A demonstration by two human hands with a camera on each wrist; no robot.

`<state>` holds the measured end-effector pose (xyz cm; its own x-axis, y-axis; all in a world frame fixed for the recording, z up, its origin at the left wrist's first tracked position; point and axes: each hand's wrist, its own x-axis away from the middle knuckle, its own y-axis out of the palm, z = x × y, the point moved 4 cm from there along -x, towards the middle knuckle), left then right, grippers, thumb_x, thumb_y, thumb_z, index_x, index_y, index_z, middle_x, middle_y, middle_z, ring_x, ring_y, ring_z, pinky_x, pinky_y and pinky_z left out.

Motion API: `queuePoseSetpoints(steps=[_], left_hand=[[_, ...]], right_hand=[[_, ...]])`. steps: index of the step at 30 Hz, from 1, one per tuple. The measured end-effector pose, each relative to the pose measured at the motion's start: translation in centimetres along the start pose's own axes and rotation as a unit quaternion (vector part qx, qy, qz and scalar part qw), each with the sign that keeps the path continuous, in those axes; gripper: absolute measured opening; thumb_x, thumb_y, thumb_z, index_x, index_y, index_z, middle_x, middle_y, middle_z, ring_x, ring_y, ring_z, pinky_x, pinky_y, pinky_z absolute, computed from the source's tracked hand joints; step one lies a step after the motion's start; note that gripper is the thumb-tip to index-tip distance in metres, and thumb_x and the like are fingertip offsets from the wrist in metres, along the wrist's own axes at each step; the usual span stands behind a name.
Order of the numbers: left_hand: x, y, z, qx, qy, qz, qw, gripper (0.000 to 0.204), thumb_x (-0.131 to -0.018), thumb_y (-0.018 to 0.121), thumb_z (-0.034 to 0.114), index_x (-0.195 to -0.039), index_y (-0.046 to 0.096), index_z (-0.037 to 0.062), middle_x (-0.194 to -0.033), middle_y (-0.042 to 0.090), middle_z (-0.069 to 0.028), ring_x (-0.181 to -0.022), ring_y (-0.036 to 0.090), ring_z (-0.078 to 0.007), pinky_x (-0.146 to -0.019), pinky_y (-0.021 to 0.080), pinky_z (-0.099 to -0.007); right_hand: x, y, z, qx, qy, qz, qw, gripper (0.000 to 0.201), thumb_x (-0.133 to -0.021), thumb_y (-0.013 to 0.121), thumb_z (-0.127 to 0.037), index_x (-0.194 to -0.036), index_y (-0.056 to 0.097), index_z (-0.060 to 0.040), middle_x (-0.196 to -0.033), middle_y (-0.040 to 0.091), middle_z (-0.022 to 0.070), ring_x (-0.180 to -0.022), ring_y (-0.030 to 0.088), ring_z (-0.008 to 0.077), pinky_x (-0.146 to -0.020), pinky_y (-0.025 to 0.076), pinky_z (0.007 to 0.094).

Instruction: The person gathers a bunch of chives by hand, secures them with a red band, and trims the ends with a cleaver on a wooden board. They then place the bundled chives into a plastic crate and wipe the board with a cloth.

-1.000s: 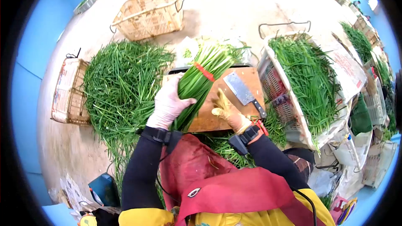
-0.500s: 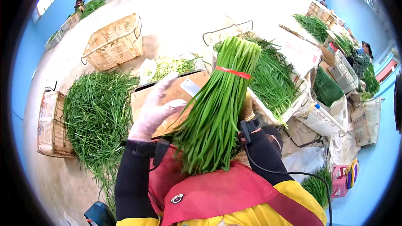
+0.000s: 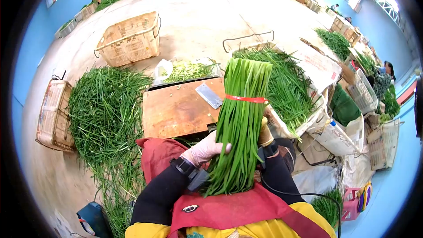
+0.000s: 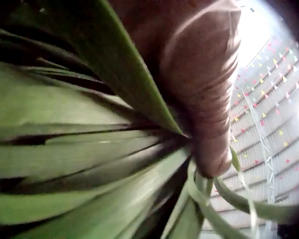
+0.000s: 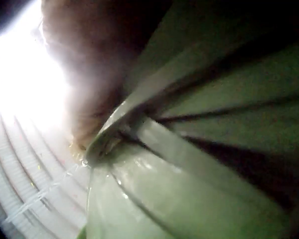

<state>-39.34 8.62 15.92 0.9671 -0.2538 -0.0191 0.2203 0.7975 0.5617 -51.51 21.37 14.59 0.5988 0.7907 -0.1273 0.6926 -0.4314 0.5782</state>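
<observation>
While wrist views show only leaves, head view shows cleaver (image 3: 209, 95).

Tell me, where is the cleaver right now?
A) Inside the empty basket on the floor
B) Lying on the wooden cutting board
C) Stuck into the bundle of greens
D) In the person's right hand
B: the cleaver lies flat on the wooden cutting board, while the left hand and right hand both hold the bundle of greens upright.
</observation>
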Motion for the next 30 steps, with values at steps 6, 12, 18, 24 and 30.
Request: queuePoseSetpoints(steps=[6,12,18,24,30], left_hand=[[-0.1,0.8,3.2,0.019,0.074,0.095,0.993,0.079,-0.073,0.081,0.013,-0.139,0.039,0.0039,-0.125,0.056,-0.0057,-0.115,0.053,-0.0158,-0.101,0.042,-0.0329],[-0.4,0.5,2.9,-0.269,0.12,0.138,0.946,0.096,-0.073,0.081,0.014,-0.149,0.023,0.0037,-0.14,0.045,-0.0094,-0.127,0.043,-0.0172,-0.107,0.035,-0.0324],[1.5,-0.7,10.8,-0.467,0.313,0.257,0.786,0.045,-0.08,0.077,0.017,-0.12,0.061,0.003,-0.104,0.065,-0.0125,-0.088,0.065,-0.0193,-0.078,0.054,-0.0305],[-1.5,5.0,16.5,-0.684,0.338,0.171,0.624,0.035,-0.081,0.074,0.015,-0.114,0.067,0.0063,-0.085,0.063,-0.0106,-0.07,0.062,-0.0191,-0.06,0.05,-0.0294],[-3.2,6.2,17.0,-0.736,0.286,0.136,0.599,0.028,-0.076,0.075,0.015,-0.102,0.069,0.0071,-0.081,0.063,-0.0101,-0.068,0.064,-0.023,-0.06,0.051,-0.0319]], right_hand=[[-0.2,6.1,-4.0,-0.085,-0.038,-0.017,0.996,0.081,-0.079,0.072,-0.052,-0.137,0.044,-0.0022,-0.128,0.058,0.0092,-0.112,0.059,0.0207,-0.095,0.049,0.0358],[0.3,2.5,-0.4,0.061,-0.036,0.057,0.996,0.071,-0.074,0.081,-0.03,-0.131,0.049,-0.0015,-0.118,0.062,0.0077,-0.104,0.061,0.0206,-0.089,0.051,0.0347],[0.9,1.4,1.3,0.031,-0.026,0.049,0.998,0.072,-0.07,0.083,-0.021,-0.13,0.048,0.0013,-0.116,0.063,0.0089,-0.1,0.062,0.0209,-0.089,0.051,0.0348],[1.1,2.5,1.8,0.006,0.004,0.042,0.999,0.082,-0.067,0.086,-0.025,-0.133,0.045,0.0012,-0.118,0.063,0.0098,-0.105,0.061,0.0209,-0.092,0.05,0.0348],[1.7,2.7,1.6,0.049,0.016,0.037,0.998,0.087,-0.066,0.087,-0.021,-0.137,0.041,-0.0001,-0.121,0.061,0.0088,-0.107,0.061,0.0204,-0.094,0.048,0.0348]])
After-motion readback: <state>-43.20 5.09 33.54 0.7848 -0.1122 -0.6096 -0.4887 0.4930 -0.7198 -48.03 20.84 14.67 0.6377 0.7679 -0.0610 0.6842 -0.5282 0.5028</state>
